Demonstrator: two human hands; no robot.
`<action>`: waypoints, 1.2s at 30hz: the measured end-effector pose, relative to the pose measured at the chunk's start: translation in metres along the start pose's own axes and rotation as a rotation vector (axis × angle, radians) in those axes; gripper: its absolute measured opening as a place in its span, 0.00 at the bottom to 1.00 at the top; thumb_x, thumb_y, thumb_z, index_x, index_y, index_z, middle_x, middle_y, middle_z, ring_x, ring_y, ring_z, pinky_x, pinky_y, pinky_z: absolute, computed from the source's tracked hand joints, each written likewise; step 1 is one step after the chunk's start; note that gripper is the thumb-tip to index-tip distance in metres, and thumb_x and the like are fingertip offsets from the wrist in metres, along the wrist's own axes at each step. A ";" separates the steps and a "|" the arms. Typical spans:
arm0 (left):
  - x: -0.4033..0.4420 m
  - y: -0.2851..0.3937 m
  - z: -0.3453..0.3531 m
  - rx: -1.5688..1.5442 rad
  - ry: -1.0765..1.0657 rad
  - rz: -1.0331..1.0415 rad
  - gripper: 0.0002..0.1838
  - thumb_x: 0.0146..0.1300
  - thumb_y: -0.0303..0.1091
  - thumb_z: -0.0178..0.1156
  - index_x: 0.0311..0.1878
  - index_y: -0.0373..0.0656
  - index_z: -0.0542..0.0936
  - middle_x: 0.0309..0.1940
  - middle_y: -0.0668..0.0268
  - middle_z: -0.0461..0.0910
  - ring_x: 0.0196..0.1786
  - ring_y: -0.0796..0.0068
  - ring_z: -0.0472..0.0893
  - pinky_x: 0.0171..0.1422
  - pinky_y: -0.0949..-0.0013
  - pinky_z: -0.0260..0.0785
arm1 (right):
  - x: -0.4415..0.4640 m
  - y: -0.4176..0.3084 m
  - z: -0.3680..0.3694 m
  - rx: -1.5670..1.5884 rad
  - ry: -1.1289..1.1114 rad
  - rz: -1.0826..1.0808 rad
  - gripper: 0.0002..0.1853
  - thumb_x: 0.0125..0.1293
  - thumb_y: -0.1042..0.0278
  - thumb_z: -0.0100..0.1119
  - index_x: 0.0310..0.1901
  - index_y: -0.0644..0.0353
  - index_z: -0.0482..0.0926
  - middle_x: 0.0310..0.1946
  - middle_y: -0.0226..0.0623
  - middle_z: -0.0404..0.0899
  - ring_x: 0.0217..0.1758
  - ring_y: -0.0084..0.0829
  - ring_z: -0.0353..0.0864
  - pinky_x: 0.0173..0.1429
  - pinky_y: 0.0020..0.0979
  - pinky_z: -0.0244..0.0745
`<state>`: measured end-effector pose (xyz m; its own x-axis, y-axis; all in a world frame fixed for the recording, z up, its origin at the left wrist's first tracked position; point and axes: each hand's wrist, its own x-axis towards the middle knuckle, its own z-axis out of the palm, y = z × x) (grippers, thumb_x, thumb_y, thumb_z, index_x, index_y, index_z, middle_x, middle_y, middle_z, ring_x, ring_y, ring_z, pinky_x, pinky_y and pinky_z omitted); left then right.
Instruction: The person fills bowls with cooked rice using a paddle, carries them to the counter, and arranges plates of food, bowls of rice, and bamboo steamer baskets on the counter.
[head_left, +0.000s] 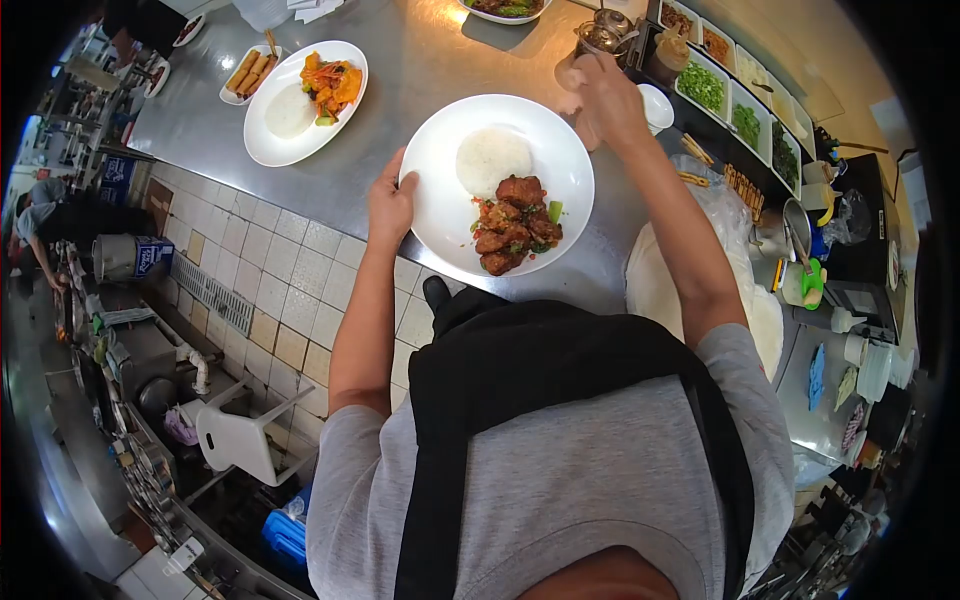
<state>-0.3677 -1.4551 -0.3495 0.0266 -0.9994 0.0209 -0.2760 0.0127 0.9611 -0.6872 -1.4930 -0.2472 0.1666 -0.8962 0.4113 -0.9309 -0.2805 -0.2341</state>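
Note:
A round white plate [436, 185] is at the near edge of the steel counter. On it are a mound of white rice [494, 160] and several glazed brown pieces of meat [512, 228] with bits of green and red. My left hand [391, 203] grips the plate's left rim, its thumb on top and the other fingers hidden beneath. Beyond the plate to the right, my right hand [610, 98] is bunched with its fingers pointing down. Whatever those fingers hold is not visible. Near them are a glass jar [604, 34] and a small white bowl [656, 107].
Another plate [262, 140] of rice and orange food stands at left on the counter [400, 75], beside a dish of spring rolls [250, 76]. Garnish trays [703, 86] line the right. A white stool [235, 445] and a stooping person [50, 210] are at left.

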 end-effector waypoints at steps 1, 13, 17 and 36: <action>-0.001 0.003 0.001 -0.001 -0.004 -0.002 0.23 0.59 0.26 0.55 0.60 0.39 0.72 0.49 0.57 0.79 0.49 0.73 0.78 0.55 0.73 0.67 | -0.006 0.001 -0.007 -0.037 -0.050 0.132 0.14 0.51 0.69 0.59 0.41 0.56 0.73 0.43 0.41 0.72 0.42 0.41 0.77 0.41 0.37 0.74; -0.049 0.017 0.013 -0.199 0.230 0.012 0.20 0.61 0.27 0.52 0.58 0.36 0.71 0.44 0.58 0.78 0.41 0.74 0.77 0.48 0.72 0.68 | -0.076 0.008 -0.009 0.134 -0.050 0.005 0.04 0.54 0.68 0.58 0.32 0.53 0.80 0.44 0.32 0.76 0.50 0.37 0.74 0.47 0.40 0.72; -0.045 0.020 0.014 -0.177 0.229 -0.035 0.20 0.60 0.24 0.50 0.57 0.36 0.72 0.44 0.58 0.78 0.43 0.74 0.77 0.50 0.73 0.68 | -0.065 -0.019 -0.006 0.046 -0.192 -0.308 0.04 0.49 0.71 0.61 0.29 0.52 0.80 0.43 0.30 0.77 0.52 0.33 0.73 0.48 0.36 0.66; -0.040 0.019 0.012 -0.171 0.203 -0.026 0.20 0.60 0.24 0.51 0.56 0.36 0.73 0.45 0.59 0.79 0.45 0.74 0.77 0.51 0.73 0.67 | -0.040 0.006 -0.012 0.052 -0.584 -0.273 0.06 0.46 0.70 0.61 0.24 0.61 0.76 0.33 0.37 0.74 0.45 0.41 0.74 0.47 0.38 0.72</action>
<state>-0.3858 -1.4150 -0.3354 0.2286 -0.9729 0.0337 -0.1067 0.0094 0.9942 -0.7037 -1.4547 -0.2541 0.5581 -0.8258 -0.0812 -0.8155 -0.5277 -0.2377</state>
